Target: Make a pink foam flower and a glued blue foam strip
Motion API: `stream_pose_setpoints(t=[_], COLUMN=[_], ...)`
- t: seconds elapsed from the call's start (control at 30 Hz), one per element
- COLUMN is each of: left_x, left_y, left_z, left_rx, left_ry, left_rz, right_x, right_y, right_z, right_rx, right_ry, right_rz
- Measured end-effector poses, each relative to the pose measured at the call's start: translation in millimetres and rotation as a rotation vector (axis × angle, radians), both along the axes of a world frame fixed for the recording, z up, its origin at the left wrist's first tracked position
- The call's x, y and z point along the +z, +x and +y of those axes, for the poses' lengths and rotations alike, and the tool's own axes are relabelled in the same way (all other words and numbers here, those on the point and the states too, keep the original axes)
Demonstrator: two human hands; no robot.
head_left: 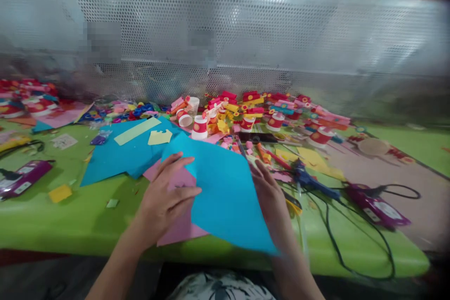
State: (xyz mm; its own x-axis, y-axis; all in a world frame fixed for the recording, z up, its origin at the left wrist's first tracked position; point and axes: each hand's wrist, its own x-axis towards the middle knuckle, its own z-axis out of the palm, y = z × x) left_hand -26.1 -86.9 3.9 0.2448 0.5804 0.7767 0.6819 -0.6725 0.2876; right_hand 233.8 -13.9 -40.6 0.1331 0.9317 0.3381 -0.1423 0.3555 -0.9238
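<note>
A bright blue paper sheet point(225, 187) is tilted up between my hands over the table's front edge. My right hand point(270, 197) is closed on its right edge, some fingers hidden by the sheet. At the sheet's left side, my left hand point(165, 197) has its fingers spread, with the fingertips at the blue edge. Beneath that hand lies a pink paper sheet point(176, 227), partly covered by the blue one. More blue paper point(108, 161) lies beyond to the left, bearing a pale yellow strip point(138, 131) and a notched yellow piece point(160, 137).
Red and white paper cups point(200, 127) with rolled paper parts crowd the back of the green table point(105, 225). A blue glue gun point(312, 180), its cable and a purple power strip point(378, 208) lie right. Another purple strip point(26, 178) lies left. A perforated metal panel point(225, 33) stands behind.
</note>
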Motion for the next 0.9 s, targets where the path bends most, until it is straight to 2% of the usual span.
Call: stream_pose_setpoints(t=[0.1, 0.17, 0.23, 0.43, 0.6, 0.7, 0.8, 0.9], left_x=[-30.1, -45.4, -53.6, -52.5, -51.2, -50.3, -45.8, -38.6], left_y=[-2, -5, -8, -9, -8, -9, -8, -4], left_z=[6, 6, 5, 4, 5, 5, 4, 1], left_rx=[0.069, 0.086, 0.077, 0.081, 0.088, 0.081, 0.088, 0.140], left_ry=[-0.020, -0.075, -0.115, -0.175, -0.199, -0.234, -0.284, -0.398], left_rz=[0.072, 0.097, 0.102, 0.105, 0.087, 0.091, 0.083, 0.055], right_x=[-4, -4, -4, -4, 2, 2, 0, -2], right_y=[0, 5, 12, 28, 25, 20, 15, 11], right_z=[-15, -26, -34, -47, -57, -58, -54, -50], right_rx=[-0.010, 0.049, 0.145, 0.160, 0.223, 0.233, 0.192, 0.110], right_ry=[-0.076, -0.071, 0.002, 0.296, 0.391, 0.323, 0.127, -0.036], right_rz=[-0.001, -0.140, -0.345, -0.835, -0.937, -0.833, -0.728, -0.695])
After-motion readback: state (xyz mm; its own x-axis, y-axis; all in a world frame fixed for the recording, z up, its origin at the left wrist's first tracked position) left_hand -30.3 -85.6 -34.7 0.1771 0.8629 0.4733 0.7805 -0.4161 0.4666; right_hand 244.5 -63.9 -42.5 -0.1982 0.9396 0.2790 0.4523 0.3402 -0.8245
